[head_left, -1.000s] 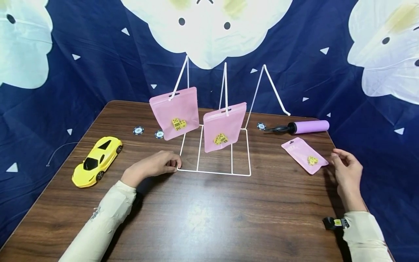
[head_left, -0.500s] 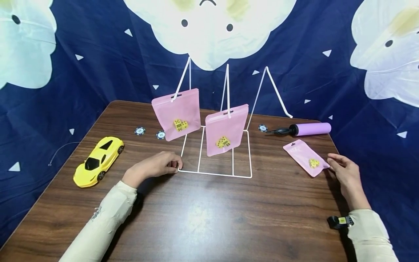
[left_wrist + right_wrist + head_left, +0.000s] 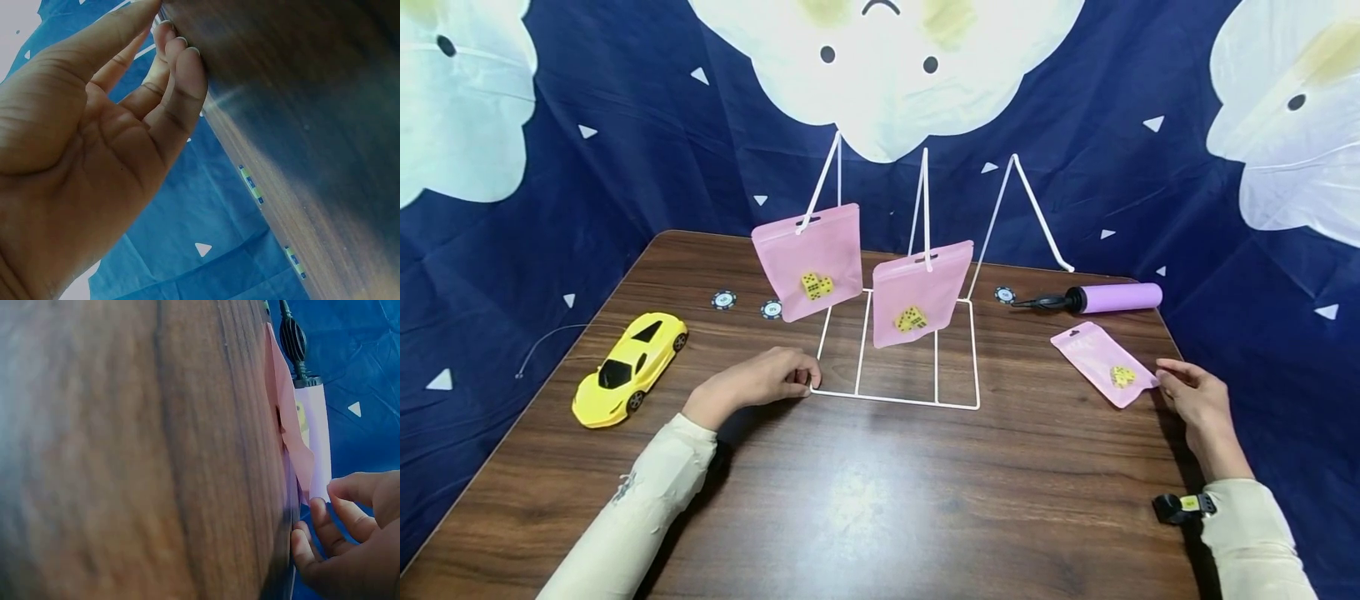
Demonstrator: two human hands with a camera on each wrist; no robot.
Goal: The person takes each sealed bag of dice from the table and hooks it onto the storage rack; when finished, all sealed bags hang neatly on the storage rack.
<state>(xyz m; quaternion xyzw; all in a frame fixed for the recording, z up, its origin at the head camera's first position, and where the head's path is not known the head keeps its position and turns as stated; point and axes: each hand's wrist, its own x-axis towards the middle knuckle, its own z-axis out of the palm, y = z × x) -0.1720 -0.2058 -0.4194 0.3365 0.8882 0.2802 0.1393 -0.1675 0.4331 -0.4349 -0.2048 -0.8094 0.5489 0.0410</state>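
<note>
My left hand (image 3: 767, 380) pinches the front left corner of a white wire display rack (image 3: 895, 398) in the head view. From two of the rack's hooks hang pink zip pouches, one on the left (image 3: 808, 258) and one in the middle (image 3: 917, 292). Yellow dice show through each. The right-hand hook (image 3: 1041, 212) bears nothing. At the right, a third pink pouch (image 3: 1093, 358) with yellow dice lies flat on the table. Its near right corner is between the thumb and fingers of my right hand (image 3: 1198, 404); the right wrist view shows the fingertips at that corner.
A yellow toy car (image 3: 628, 371) stands at the left. Behind the flat pouch lies a purple hand pump (image 3: 1120, 297) with a black nozzle. Several poker chips, one at the left (image 3: 724, 299), lie along the back of the brown table (image 3: 865, 517). Dark blue cloth hangs behind.
My right hand has moved a little toward me and onto the flat pouch's corner. The left hand stays on the rack's corner. The head view has shifted slightly.
</note>
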